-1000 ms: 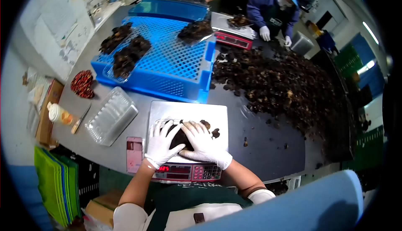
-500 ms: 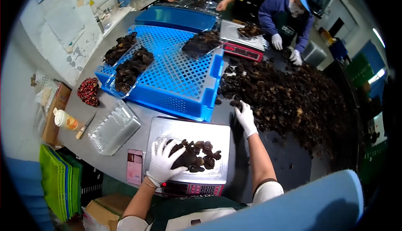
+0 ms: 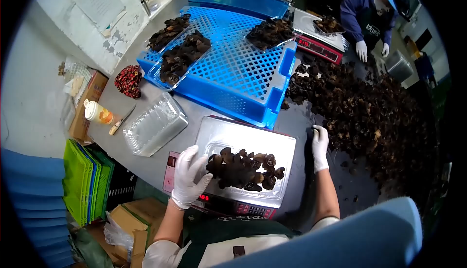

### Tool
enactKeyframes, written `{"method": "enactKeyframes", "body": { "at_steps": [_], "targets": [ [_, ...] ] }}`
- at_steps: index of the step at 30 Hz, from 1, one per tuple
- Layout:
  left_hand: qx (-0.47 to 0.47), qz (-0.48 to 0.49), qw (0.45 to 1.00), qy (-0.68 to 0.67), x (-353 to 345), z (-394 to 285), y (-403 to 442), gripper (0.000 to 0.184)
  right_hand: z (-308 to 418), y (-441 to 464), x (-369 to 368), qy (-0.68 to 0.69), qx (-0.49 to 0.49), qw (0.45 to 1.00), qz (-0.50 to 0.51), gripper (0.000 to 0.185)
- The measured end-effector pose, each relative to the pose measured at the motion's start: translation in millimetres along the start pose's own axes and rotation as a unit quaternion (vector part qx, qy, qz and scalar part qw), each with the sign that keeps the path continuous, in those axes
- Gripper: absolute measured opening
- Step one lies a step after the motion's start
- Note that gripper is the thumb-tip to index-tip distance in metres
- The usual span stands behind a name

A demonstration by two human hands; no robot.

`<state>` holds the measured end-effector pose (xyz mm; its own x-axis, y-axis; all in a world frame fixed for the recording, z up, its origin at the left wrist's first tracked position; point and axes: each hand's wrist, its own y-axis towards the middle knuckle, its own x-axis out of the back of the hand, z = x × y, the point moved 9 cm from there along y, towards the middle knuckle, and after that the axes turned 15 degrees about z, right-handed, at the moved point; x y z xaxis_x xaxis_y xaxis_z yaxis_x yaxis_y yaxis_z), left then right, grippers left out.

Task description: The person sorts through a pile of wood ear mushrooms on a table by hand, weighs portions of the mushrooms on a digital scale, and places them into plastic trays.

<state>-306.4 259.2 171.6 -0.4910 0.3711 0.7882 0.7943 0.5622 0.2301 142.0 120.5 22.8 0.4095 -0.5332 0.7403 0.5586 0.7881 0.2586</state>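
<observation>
My left hand [image 3: 189,179], in a white glove, is at the left edge of a clear plastic tray [image 3: 279,194], with thumb and fingers apart. Dark wood ear mushrooms [image 3: 238,168] lie in the tray, their nearest pieces beside my fingertips. Under the tray is a silver-topped scale [image 3: 206,132] with a lit red display. My right hand [image 3: 319,149], gloved too, is to the right of the scale, over the grey table. Its fingers are curled together; whatever they hold, if anything, is hidden. Just beyond it spreads a big heap of wood ear mushrooms [image 3: 374,117].
An upturned blue crate [image 3: 224,100] bears several filled trays. To the left are an empty clear tray [image 3: 155,124], a knife [image 3: 121,119], a cup [image 3: 97,112], a red beaded item [image 3: 128,81] and a phone [image 3: 170,170]. A gloved co-worker [image 3: 365,20] stands beyond another scale [image 3: 318,49].
My left hand has drawn back from on top of the mushrooms to the tray's left edge. My right hand's fingers, spread by the heap before, are now curled, nearer me. The view has shifted.
</observation>
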Motion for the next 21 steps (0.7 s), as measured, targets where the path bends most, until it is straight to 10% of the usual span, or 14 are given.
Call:
{"method": "enactKeyframes", "body": {
  "at_steps": [5, 10, 13, 21],
  "targets": [
    [-0.126, 0.1, 0.984, 0.071, -41, -62, 26, 0.047, 136, -57, 44, 0.217, 0.002, 0.976, 0.03, 0.014],
    [-0.066, 0.126, 0.981, 0.129, -92, -60, 35, 0.053, 272, -97, -6, -0.054, 0.143, 0.973, 0.174, 0.035],
    [-0.058, 0.102, 0.986, 0.12, -85, -54, 37, 0.053, 285, -112, -34, -0.169, 0.148, 0.95, 0.216, 0.052],
    [-0.059, 0.027, 0.998, -0.009, -29, -48, 19, 0.047, 267, -102, 17, 0.075, 0.077, 0.978, 0.181, 0.032]
  ]
}}
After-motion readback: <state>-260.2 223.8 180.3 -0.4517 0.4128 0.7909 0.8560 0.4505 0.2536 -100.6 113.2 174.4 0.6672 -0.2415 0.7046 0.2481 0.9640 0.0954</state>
